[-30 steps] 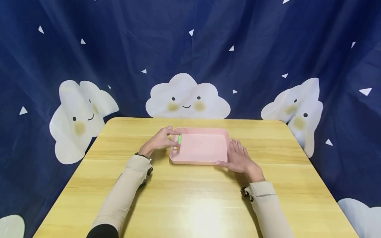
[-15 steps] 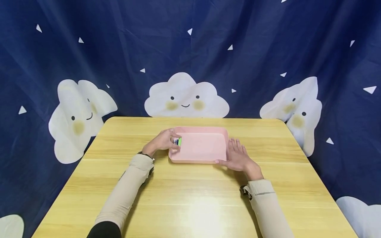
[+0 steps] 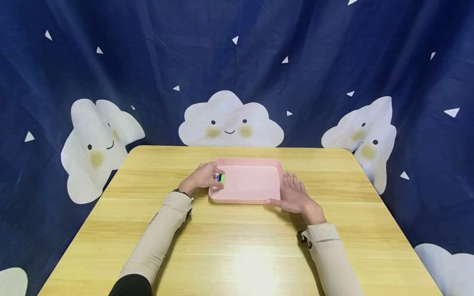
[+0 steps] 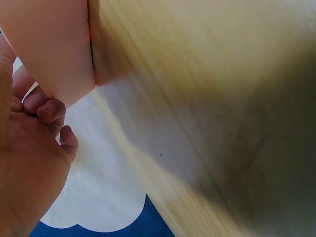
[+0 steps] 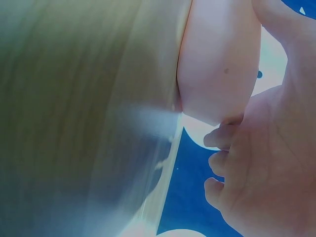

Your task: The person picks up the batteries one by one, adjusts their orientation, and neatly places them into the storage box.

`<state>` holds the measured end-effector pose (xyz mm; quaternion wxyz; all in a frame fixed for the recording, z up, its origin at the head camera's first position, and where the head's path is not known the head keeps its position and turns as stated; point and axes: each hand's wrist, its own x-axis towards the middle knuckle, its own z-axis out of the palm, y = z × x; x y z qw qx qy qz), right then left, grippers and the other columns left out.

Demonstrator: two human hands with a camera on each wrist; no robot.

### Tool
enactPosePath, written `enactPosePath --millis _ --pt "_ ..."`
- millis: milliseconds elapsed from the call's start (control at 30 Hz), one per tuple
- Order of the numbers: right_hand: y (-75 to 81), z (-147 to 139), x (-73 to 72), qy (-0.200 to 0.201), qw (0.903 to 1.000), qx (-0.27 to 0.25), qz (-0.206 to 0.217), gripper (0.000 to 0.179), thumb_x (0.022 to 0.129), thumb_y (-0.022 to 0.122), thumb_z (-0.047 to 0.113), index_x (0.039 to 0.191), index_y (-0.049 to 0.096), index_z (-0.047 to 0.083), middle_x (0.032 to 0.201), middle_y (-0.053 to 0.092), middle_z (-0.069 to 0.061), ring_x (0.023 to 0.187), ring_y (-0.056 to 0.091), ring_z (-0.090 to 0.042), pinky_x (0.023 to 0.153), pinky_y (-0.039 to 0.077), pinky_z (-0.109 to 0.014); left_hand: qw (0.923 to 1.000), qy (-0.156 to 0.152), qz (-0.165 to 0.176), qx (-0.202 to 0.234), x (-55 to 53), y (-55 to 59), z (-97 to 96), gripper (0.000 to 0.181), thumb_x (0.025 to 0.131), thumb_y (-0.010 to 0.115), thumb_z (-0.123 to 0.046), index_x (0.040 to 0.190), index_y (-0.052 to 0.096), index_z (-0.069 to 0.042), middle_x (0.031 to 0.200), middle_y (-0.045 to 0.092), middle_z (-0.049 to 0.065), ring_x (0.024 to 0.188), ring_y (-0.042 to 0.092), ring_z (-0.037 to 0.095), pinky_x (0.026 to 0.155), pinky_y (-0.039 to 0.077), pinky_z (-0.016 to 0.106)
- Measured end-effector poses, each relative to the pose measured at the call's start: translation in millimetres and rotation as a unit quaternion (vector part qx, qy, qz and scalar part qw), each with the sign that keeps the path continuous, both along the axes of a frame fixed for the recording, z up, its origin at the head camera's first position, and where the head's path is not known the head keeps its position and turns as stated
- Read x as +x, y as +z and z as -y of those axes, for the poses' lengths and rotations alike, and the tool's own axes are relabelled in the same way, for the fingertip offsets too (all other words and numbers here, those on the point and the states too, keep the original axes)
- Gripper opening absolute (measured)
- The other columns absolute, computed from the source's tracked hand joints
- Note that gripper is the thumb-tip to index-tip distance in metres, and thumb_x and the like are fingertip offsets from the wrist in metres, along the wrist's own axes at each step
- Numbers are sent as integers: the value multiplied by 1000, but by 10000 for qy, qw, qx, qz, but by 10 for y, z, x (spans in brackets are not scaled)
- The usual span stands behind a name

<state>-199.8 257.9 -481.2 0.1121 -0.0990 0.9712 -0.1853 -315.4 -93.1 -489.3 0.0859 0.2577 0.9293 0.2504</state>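
Observation:
A shallow pink tray (image 3: 252, 185) lies on the wooden table. At its left end my left hand (image 3: 200, 176) reaches over the rim and pinches a small green, white and dark-blue item (image 3: 222, 178) between thumb and fingers. Much of that item is hidden by the fingers, so its kind cannot be told. My right hand (image 3: 296, 196) rests against the tray's right end with straight fingers, the thumb at the near corner. In the left wrist view, the left hand (image 4: 34, 158) is beside the outer tray wall (image 4: 54, 44); the item is not visible there.
The light wooden table (image 3: 222, 246) extends on all sides of the tray, with its far edge a short way behind it. Beyond that hangs a dark blue curtain (image 3: 159, 49) printed with white clouds.
The small item has turned: its green side and dark-blue print now face differently, and the gold-coloured end seen earlier is hidden. The left hand shifted slightly nearer; the right hand stays against the tray.

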Motion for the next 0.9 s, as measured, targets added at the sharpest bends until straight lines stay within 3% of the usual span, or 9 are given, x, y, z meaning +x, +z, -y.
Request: enactPosePath --millis 400,900 --pt "17 13 -6 -6 10000 56 -13 124 90 56 76 161 3 -11 170 0 -31 158 -3 -51 126 5 -67 9992 -121 -68 -363 -12 38 -25 59 73 93 -36 124 77 -11 85 46 1 78 45 18 82 35 34" --pt "1 7 -7 -4 9999 110 -72 125 90 56 76 161 1 -11 170 -3 -30 159 -4 -49 126 4 -66 9987 -193 59 -458 -15 37 -32 58 77 90 -34 127 75 -9 97 58 5 88 55 20 92 38 39"
